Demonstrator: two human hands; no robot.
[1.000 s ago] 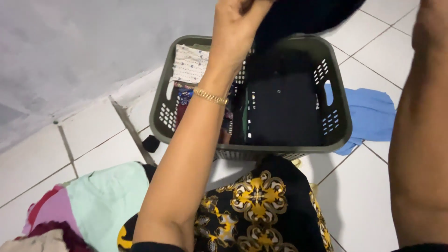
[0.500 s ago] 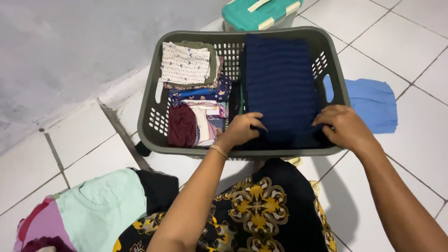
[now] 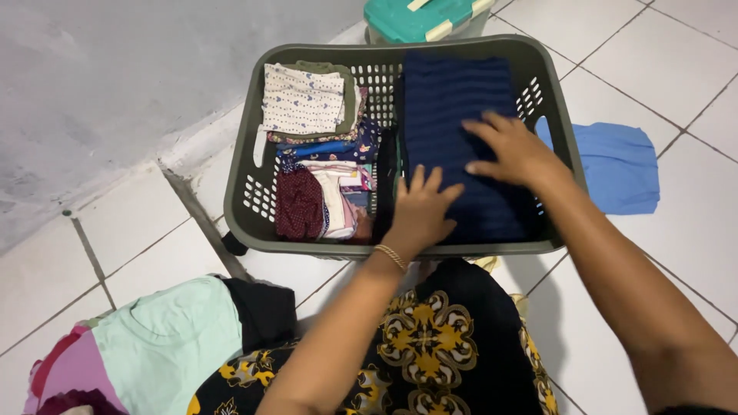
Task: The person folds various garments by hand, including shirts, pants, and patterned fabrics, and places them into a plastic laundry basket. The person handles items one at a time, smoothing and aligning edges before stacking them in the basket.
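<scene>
1. Head cam looks straight down at a grey-green laundry basket [image 3: 250, 192] sitting on a white tiled floor [image 3: 669, 69]; a grey wall runs along the upper left.
2. Right half of the basket is filled by a folded dark blue ribbed garment [image 3: 453, 100]; both hands are flat on top of it.
3. Left hand [image 3: 421, 211] rests palm down on the near left part of that garment, fingers spread and pointing away; no grip on anything, just lying open on the cloth; thin gold bracelet [image 3: 390, 256] on the wrist.
4. Right hand [image 3: 513, 150] is a bit further in, also open and flat, fingers pointing left across the fabric; nothing pinched or held.
5. Left half of the basket has stacked folded stuff; a white piece with small dots [image 3: 301, 98] on top at the far end, then mixed blue and patterned bits, then a maroon piece [image 3: 298, 204] nearest the person.
6. Behind the basket sits a teal-lidded plastic box [image 3: 419, 17]; only partly in shot, so hard to say more.
7. Light blue cloth [image 3: 619, 165] lies on the floor just right of the basket.
8. Near bottom left there's a mint green shirt [image 3: 165, 338] on a pile with some pink; a black and yellow patterned fabric [image 3: 430, 346] covers the person's lap.
</scene>
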